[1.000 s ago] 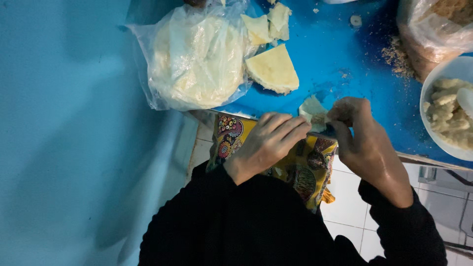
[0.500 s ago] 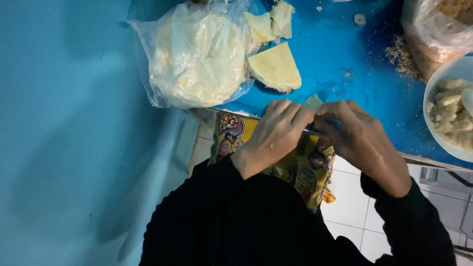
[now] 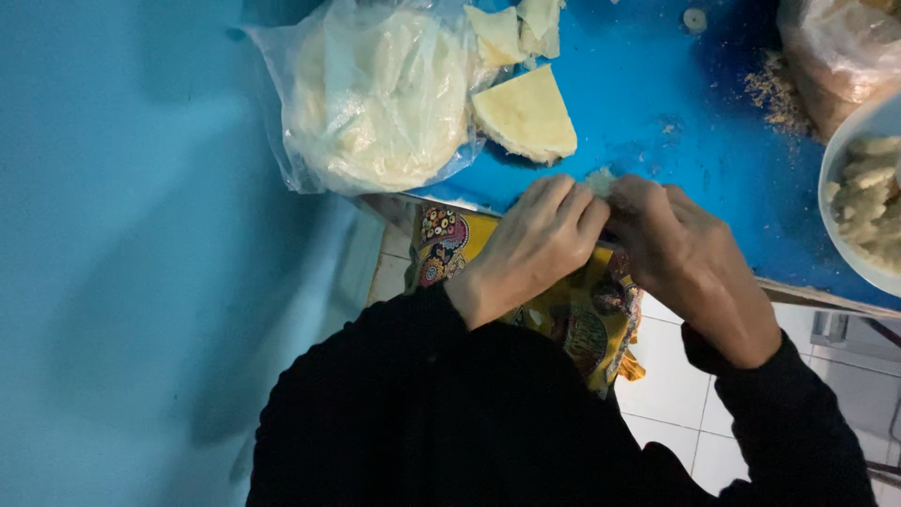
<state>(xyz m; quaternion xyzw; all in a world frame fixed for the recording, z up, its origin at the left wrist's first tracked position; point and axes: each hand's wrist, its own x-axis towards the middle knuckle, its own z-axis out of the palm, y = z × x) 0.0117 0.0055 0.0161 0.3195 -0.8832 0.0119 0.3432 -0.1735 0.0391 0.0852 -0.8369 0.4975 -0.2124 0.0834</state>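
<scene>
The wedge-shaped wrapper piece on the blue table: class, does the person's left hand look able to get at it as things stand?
Probably yes. The wedge-shaped wrapper piece lies uncovered just beyond the left hand, with bare blue table between them; but that hand is busy pinching a small pale piece against the right hand.

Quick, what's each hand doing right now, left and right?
Left hand: fingers curled shut on a small pale piece of dough.
Right hand: fingers curled shut on the same piece.

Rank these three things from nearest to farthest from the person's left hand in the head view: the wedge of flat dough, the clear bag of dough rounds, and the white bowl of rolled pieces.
From the left hand:
1. Wedge of flat dough, just above the hand on the blue table.
2. Clear bag of dough rounds, up and to the left.
3. White bowl of rolled pieces, far right edge, beyond the right hand.
</scene>
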